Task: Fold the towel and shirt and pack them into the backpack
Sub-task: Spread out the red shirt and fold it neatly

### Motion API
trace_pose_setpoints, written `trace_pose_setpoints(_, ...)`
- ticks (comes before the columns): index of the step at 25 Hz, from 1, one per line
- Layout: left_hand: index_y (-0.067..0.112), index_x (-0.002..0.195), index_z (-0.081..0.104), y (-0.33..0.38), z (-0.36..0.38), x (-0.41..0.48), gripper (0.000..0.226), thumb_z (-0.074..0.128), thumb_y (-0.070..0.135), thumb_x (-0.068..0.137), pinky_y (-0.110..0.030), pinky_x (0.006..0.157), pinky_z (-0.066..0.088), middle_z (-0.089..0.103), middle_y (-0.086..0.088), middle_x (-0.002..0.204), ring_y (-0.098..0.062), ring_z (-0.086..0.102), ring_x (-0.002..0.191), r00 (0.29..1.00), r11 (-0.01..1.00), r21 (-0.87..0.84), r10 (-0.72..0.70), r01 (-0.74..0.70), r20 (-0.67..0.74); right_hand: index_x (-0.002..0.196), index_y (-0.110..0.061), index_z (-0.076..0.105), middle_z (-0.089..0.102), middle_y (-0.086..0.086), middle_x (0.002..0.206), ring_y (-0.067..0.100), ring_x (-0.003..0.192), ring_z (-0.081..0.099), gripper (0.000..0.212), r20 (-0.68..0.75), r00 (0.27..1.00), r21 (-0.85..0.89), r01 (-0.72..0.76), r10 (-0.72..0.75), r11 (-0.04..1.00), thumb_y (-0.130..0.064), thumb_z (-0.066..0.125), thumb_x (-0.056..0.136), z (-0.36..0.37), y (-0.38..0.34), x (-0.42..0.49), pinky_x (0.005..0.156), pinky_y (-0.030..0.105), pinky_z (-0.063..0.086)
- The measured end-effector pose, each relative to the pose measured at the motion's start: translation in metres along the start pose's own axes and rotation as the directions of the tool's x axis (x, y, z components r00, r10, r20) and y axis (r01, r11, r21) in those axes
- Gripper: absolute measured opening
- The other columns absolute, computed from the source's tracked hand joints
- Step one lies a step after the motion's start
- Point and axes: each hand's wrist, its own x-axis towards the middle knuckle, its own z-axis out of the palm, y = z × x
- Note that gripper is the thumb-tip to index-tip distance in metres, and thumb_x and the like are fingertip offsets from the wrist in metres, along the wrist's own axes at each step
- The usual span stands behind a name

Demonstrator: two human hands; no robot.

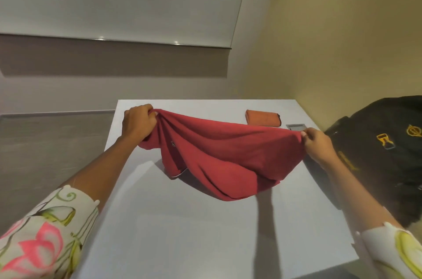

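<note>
Left hand, at 10 o'clock on the pale smooth table, fingers curled, bunching one end of the red shirt. The shirt is soft knit, stretched between the hands, its middle sagging in loose folds onto the table centre. Orange towel at 1 o'clock, folded into a flat rectangle, lying apart from the shirt. Right hand, at 2 o'clock, pinches the shirt's other end; the hands are well apart. Black backpack at 3 o'clock on the table's edge, rounded, with yellow markings and a yellow buckle; contents cannot be seen.
</note>
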Motion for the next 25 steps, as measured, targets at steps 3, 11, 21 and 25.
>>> trace_pose_setpoints(3,0.009,0.088,0.062,0.007,-0.016,0.002,0.019,0.052,0.022,0.095,-0.039,0.072,0.042,0.067,-0.02,0.092,-0.043,0.057,0.088,0.998,0.991,-0.128,-0.053,0.047,-0.041,0.091,-0.011,0.067,0.068,0.019,0.097,0.029,0.087,0.059,0.022,0.032,0.98,0.43,-0.189,0.195,0.883,-0.015,0.047,0.098,0.008,-0.004,-0.013,0.075,0.039,0.048)
trace_pose_setpoints(11,0.018,0.106,0.065,0.011,-0.064,0.009,0.023,0.055,0.035,0.095,-0.046,0.083,0.046,0.068,-0.016,0.112,-0.043,0.059,0.104,0.996,0.996,-0.084,-0.033,0.025,-0.088,0.087,-0.02,0.065,0.059,0.01,0.084,0.019,0.072,0.053,0.01,0.277,0.937,0.763,-0.348,0.212,0.545,-0.02,0.055,0.09,0.003,-0.011,-0.034,0.062,0.031,0.038)
trace_pose_setpoints(21,0.033,0.08,0.068,0.022,-0.112,0.037,0.039,0.071,0.069,0.067,-0.028,0.061,0.039,0.063,0.008,0.078,-0.019,0.056,0.078,0.919,0.898,0.314,0.196,-0.309,0.343,0.096,-0.02,0.068,0.069,0.006,0.086,0.029,0.082,0.062,0.008,0.12,0.964,-0.001,0.241,-0.239,0.971,-0.025,0.063,0.093,-0.029,0.003,0.044,0.073,0.039,0.05)
trace_pose_setpoints(25,0.028,0.072,0.063,0.027,-0.123,0.059,0.039,0.073,0.065,0.069,-0.028,0.055,0.038,0.062,0.007,0.07,-0.024,0.061,0.077,0.887,0.76,0.488,0.251,-0.428,0.387,0.101,-0.017,0.067,0.07,0.017,0.089,0.036,0.081,0.062,0.012,0.067,0.951,-0.26,0.308,-0.302,0.915,-0.014,0.062,0.091,-0.073,0.001,0.09,0.068,0.039,0.05)
